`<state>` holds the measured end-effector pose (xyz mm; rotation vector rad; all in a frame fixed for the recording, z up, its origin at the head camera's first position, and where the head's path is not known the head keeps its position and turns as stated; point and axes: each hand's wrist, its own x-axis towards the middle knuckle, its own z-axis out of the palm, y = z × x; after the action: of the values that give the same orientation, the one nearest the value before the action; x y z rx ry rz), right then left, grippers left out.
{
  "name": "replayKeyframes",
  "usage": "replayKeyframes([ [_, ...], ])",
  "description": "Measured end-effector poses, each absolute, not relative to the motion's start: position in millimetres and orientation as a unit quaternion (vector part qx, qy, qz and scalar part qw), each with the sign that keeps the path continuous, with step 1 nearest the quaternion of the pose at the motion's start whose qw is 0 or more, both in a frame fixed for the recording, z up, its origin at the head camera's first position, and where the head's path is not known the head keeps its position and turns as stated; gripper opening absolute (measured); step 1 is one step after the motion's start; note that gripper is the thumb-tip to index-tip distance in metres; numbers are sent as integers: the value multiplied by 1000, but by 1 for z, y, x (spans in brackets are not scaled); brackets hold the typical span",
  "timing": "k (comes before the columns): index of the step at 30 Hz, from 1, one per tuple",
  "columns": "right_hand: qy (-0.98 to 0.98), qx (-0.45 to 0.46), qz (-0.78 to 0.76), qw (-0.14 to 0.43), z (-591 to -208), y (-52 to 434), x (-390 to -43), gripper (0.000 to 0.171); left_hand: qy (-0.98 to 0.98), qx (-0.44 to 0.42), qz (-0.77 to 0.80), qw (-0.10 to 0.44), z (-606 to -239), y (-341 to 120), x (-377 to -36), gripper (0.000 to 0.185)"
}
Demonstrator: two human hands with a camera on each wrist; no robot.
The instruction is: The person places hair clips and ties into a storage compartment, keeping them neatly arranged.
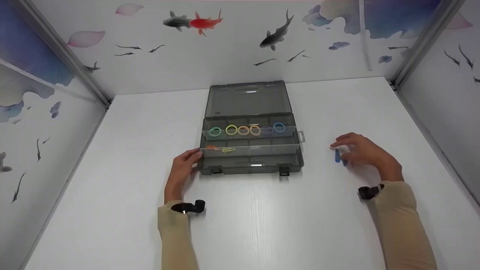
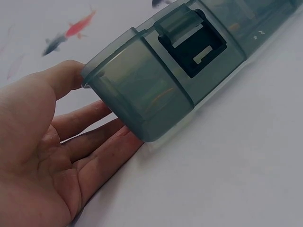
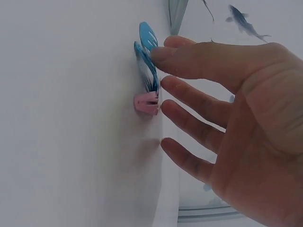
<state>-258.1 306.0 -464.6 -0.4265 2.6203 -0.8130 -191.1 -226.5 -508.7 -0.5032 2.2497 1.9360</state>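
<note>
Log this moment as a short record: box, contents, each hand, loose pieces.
Box: open, lid tipped back
Rings: several colours, toward the back of the box
Orange piece, yellow piece: left part of box; row unclear
Left hand: touches box's left side
Right hand: at the blue pieces, right of box; contact unclear
Pink piece: beside blue pieces

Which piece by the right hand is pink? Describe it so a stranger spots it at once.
In the right wrist view, start at the right hand, filling the right side. By its fingertips are long blue slotted parts; directly below in the picture is the pink slotted piece. It alone is pink, and squatter than the blue.
</note>
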Motion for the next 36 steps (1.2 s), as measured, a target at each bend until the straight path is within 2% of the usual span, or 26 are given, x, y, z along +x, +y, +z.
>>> replayKeyframes([
  [5, 926, -164, -296, 169, -466, 301, -261, 43, 751, -162, 638, 60, -506, -226, -192, 45],
  [16, 928, -156, -300, 156, -468, 295, -266, 21, 742, -158, 649, 63, -505, -227, -194, 44],
  [24, 936, -151, -278, 152, -470, 291, -265, 14, 743, -166, 645, 71, -508, -227, -192, 46],
  [29, 942, -182, -251, 130, -471, 290, -265, 13, 742, -164, 647, 65, -509, -227, -190, 47],
  [36, 941, -170, -252, 151, -471, 291, -264, 20, 744, -167, 643, 70, -508, -226, -191, 47],
])
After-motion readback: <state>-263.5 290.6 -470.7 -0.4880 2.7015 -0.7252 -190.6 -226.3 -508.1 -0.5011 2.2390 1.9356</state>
